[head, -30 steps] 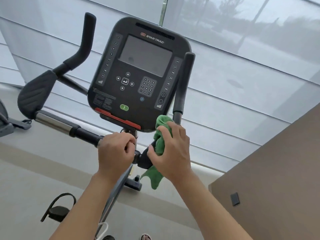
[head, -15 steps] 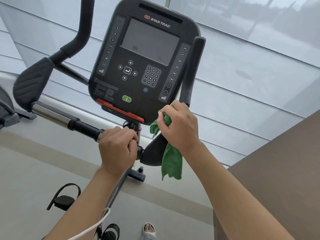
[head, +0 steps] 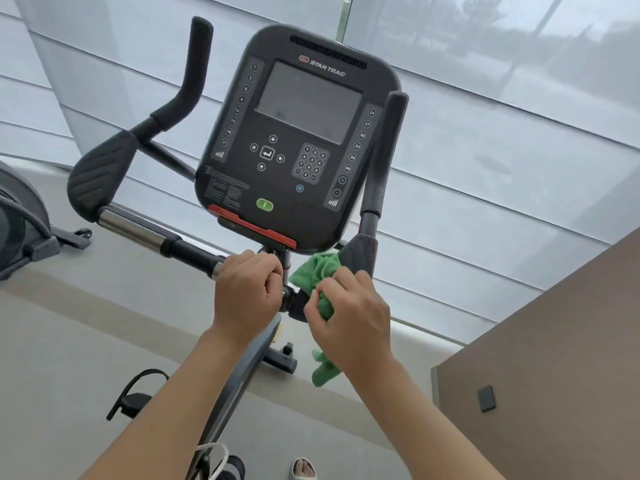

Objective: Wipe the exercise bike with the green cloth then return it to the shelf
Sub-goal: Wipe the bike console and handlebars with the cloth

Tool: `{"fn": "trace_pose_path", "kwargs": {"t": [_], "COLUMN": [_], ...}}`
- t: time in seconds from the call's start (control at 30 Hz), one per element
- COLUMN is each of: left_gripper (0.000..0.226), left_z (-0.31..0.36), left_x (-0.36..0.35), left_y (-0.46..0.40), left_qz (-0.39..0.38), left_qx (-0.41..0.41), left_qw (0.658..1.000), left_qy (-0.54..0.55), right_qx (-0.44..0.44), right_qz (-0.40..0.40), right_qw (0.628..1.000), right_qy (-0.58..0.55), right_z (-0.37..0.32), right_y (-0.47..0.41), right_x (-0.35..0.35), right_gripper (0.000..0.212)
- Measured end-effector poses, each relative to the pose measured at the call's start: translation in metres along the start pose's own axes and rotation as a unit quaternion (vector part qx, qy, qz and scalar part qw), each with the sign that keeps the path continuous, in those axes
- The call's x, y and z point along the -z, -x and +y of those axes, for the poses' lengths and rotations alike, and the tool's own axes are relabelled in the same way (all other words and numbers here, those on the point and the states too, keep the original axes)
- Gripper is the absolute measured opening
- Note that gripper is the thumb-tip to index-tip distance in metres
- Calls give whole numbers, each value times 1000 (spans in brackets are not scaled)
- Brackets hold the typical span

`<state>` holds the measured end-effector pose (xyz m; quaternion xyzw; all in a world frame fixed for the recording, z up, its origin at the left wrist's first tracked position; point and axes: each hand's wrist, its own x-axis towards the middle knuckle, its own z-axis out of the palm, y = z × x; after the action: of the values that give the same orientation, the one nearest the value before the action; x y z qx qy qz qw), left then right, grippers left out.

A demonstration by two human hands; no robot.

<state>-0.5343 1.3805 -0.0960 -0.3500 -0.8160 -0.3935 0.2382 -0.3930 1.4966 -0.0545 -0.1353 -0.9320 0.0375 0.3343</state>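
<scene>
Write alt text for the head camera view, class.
A person's right hand presses a green cloth against an exercise bike's handlebar joint while the left hand grips the bar. The dark console sits above, before a shaded window.

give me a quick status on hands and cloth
Left hand grips the handlebar. Right hand holds the green cloth against the right handlebar pad. Nothing in the way.

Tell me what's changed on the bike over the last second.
The right hand, gripping the green cloth, rubbed up the right handlebar pad and came back down near the center joint. The left hand kept its grip on the left handlebar.
</scene>
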Motion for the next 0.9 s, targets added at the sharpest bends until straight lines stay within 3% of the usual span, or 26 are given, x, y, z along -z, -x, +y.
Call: {"fn": "trace_pose_path", "kwargs": {"t": [0.13, 0.27, 0.33, 0.47, 0.53, 0.6, 0.73, 0.9], "left_gripper": [23, 29, 31, 27, 26, 26, 25, 21], "left_z": [-2, -2, -3, -4, -3, -4, -7, -7], "left_x": [-6, -10, -12, -10, -9, -9, -14, -14], "left_y": [-4, -1, -1, -2, -1, -1, 0, 0], "left_qz": [24, 44, 48, 43, 39, 40, 44, 41], "left_qx": [-25, -25, -26, -32, -32, -30, -30, -28], "left_qw": [999, 999, 998, 998, 998, 998, 998, 999], "left_qy": [-15, -15, -22, -26, -24, -22, -22, -19], "right_qx": [-5, -74, -107, -79, -64, -72, -73, -61], "right_qz": [-27, 70, 75, -118, -140, -130, -68, -77], "right_qw": [998, 992, 989, 989, 986, 989, 993, 987], "right_qy": [-51, -69, -63, 50, 58, 4, -65, -129], "right_z": [10, 26, 28, 19, 14, 19, 32, 20], "right_y": [9, -36, -65, -71, -52, -34, 0, 46], "right_x": [17, 49, 50, 14, 9, 14, 15, 11], "right_gripper": [21, 18, 18, 53, 78, 86, 64, 56]}}
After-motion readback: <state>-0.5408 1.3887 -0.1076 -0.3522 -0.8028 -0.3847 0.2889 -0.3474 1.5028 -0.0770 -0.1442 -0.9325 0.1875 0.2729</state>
